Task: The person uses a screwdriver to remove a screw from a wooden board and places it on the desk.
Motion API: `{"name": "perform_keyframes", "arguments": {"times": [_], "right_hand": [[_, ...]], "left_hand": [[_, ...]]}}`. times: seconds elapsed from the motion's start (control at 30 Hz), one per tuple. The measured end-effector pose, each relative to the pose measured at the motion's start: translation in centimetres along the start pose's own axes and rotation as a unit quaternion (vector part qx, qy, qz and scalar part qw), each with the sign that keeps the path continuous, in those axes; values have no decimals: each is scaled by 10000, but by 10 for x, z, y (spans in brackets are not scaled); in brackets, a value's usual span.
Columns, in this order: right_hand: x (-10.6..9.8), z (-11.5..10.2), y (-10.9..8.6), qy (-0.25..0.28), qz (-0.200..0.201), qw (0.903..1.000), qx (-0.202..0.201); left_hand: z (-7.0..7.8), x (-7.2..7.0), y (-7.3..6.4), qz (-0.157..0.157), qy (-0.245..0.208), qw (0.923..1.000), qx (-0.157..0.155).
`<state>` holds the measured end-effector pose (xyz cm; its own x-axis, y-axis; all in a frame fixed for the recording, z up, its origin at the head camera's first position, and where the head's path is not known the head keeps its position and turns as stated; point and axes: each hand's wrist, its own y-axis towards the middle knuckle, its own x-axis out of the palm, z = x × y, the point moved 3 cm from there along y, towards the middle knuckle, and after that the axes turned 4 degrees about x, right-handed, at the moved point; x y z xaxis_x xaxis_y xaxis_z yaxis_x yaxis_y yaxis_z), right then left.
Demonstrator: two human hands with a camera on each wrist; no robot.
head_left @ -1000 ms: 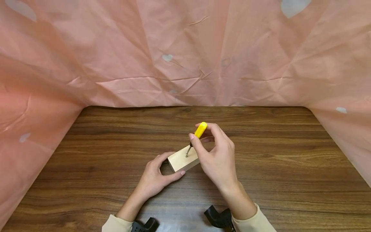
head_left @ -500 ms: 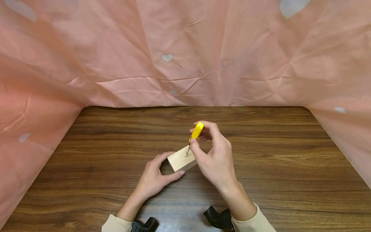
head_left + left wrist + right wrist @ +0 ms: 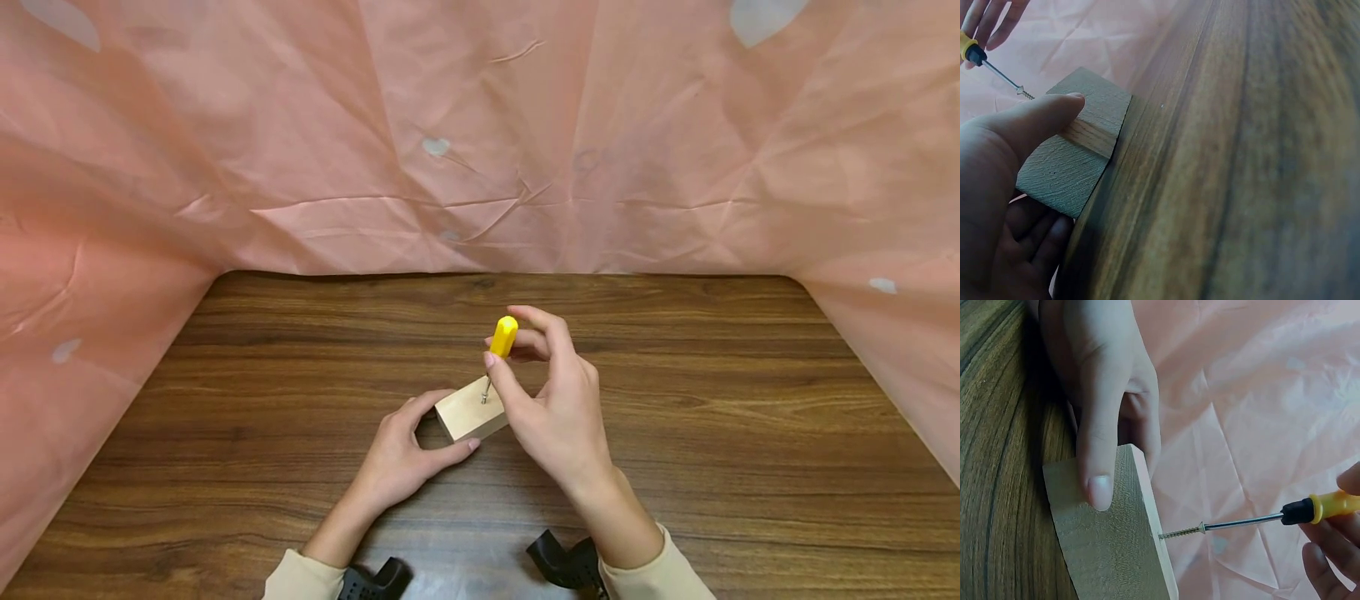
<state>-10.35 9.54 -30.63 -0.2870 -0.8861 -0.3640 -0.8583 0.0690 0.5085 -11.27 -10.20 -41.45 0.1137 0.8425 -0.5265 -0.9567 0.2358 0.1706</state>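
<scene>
A pale wooden block (image 3: 465,412) lies on the table, gripped at its left end by my left hand (image 3: 401,458), thumb on the near side and fingers on the far side. Out of its top face stands a screw (image 3: 1182,533), much of its thread showing. A screwdriver with a yellow handle (image 3: 504,336) and black collar meets the screw's head with its metal shaft (image 3: 1244,522). My right hand (image 3: 558,408) pinches that handle between thumb and fingers, the index finger reaching past its top end. In the head view this hand hides the block's right end.
The brown wood-grain table (image 3: 712,417) is bounded at the back and both sides by a pink curtain (image 3: 480,208) with pale hearts. Black wrist devices (image 3: 566,562) sit below both hands, close over the table's near part.
The screwdriver's handle has swung left and stands more upright. My right fingers have shifted around the handle, the index finger now straighter. The left hand and block stay in place.
</scene>
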Motion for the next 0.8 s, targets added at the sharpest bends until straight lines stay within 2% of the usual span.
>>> {"name": "perform_keyframes", "arguments": {"times": [0.07, 0.17, 0.3, 0.43, 0.57, 0.67, 0.8], "right_hand": [[0, 0, 0, -5, 99, 9999, -34], [1, 1, 0, -76, 186, 9992, -348], [3, 1, 1, -160, 127, 9976, -662], [2, 2, 1, -182, 126, 9986, -482], [1, 4, 0, -202, 328, 9990, -217], [0, 5, 0, -123, 442, 9988, -179], [0, 5, 1, 34, 378, 9991, -184]], "left_hand": [[0, 0, 0, -7, -23, 10000, -22], [0, 0, 0, -25, -41, 10000, -26], [-1, 0, 0, -23, -13, 10000, 18], [0, 0, 1, 7, -1, 10000, 97], [0, 0, 1, 23, 30, 9999, 147], [1, 0, 1, 30, 58, 9999, 155], [1, 0, 0, 38, 53, 9999, 160]]}}
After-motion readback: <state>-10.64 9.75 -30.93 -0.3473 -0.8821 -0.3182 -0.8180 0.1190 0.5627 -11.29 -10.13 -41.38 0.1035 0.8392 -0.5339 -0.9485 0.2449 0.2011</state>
